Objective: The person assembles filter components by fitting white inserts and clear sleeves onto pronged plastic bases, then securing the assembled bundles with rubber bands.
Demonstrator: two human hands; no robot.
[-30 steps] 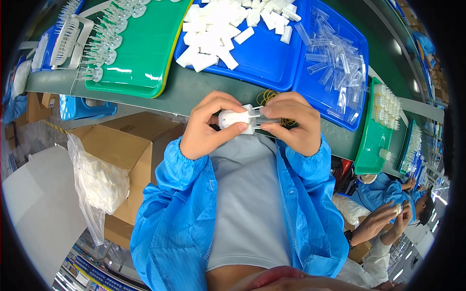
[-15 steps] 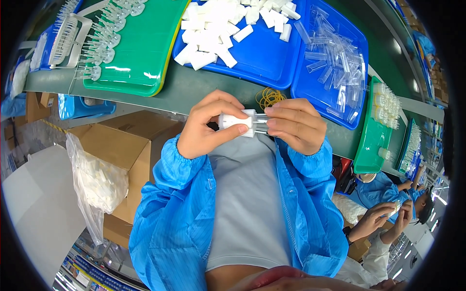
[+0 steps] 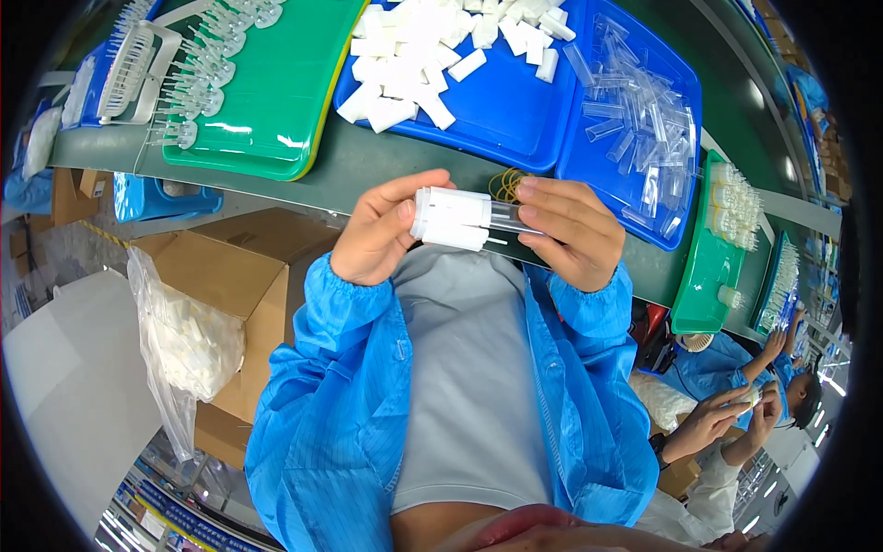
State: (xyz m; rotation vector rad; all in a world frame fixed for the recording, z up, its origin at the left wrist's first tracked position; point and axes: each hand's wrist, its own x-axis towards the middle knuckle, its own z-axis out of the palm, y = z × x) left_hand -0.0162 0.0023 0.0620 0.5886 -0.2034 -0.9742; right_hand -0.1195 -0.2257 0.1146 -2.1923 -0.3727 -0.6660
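Head view: left hand (image 3: pixel 379 237) and right hand (image 3: pixel 581 235) close on the two ends of one assembly

The assembly is a bundle of white block-shaped pieces (image 3: pixel 455 217) with a clear round plastic base (image 3: pixel 421 213) at its left end. It is in front of the person's chest, near the edge of the dark green table (image 3: pixel 322 195). The left hand is closed on the base end, with the thumb bent against it. The right hand grips a straight transparent plastic tube (image 3: pixel 504 218), which reaches the right end of the bundle; how deep it enters, I cannot tell. One thin white pin (image 3: pixel 497 241) sticks out below the tube.

Just behind the right fingers lie thin yellow rubber bands (image 3: pixel 502 185). Beyond the hands is a blue plastic tray (image 3: pixel 515 120) with loose white blocks (image 3: pixel 405 69). To its right, a second blue plastic tray (image 3: pixel 575 179) holds many transparent tubes (image 3: pixel 635 110). On the left side, a green plastic tray (image 3: pixel 276 83) carries clear round bases with pins (image 3: pixel 210 74).
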